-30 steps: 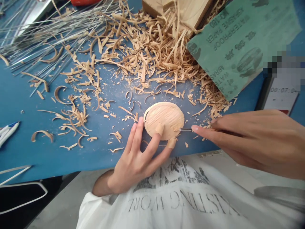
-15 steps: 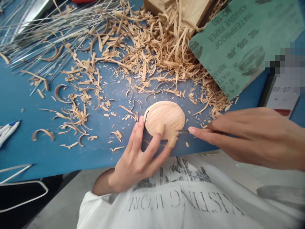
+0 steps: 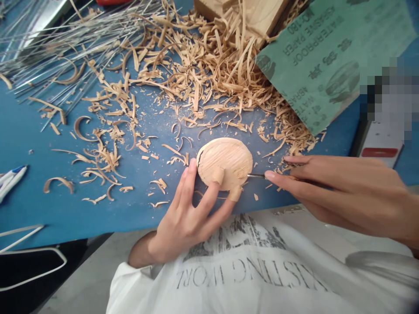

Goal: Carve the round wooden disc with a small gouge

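A pale round wooden piece (image 3: 225, 155) lies on the blue table, its top scored with slanting cut marks and a dark crack along its left rim. My left hand (image 3: 191, 213) holds it down from the near side. Two of those fingers wear tan coverings and press on the top and near edge, while the others touch the left rim. In my right hand (image 3: 343, 189) is a thin carving tool (image 3: 257, 175), its handle mostly hidden under the fingers. The metal tip meets or nearly meets the lower right rim; contact is hard to tell.
Curled wood shavings (image 3: 216, 65) are heaped behind the piece and scattered to its left. Green abrasive paper (image 3: 314, 65) overlaps the heap. Thin metal rods (image 3: 75, 48) lie back left, a wooden block (image 3: 245, 15) at the back, and a pen (image 3: 13, 181) far left.
My right hand has drawn slightly right and back with the carving tool, its tip shifting from over the near right edge to the rim. My left hand still holds the wooden piece.
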`<state>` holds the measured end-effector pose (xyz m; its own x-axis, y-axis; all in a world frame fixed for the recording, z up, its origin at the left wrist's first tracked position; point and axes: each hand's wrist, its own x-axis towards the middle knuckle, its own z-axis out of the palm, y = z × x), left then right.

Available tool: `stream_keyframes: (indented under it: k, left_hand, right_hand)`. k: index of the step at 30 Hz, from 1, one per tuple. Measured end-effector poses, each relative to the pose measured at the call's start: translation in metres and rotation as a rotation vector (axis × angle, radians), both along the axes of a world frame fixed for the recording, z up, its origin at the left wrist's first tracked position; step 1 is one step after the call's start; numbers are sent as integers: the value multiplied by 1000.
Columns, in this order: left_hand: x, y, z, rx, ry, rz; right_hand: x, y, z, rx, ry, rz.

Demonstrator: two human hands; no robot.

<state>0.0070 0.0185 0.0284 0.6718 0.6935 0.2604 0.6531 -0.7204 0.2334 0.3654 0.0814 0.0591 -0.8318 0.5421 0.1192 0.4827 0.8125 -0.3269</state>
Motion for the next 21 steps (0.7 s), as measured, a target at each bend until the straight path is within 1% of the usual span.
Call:
stream_keyframes:
  k: [5,10,16,21]
  left_hand:
    - [1,-1,-1,7,-15,6]
    - [1,-1,-1,12,-12,9]
    - [-1,-1,-1,3,3,-3]
    - [-1,-1,-1,-1,-10,-13]
  right_hand:
    - [-3,10,4,0,-13,51]
    - [-1,16,8,-9,-75,115]
    - [-2,27,14,-59,-116,161]
    - [0,38,14,-112,-100,184]
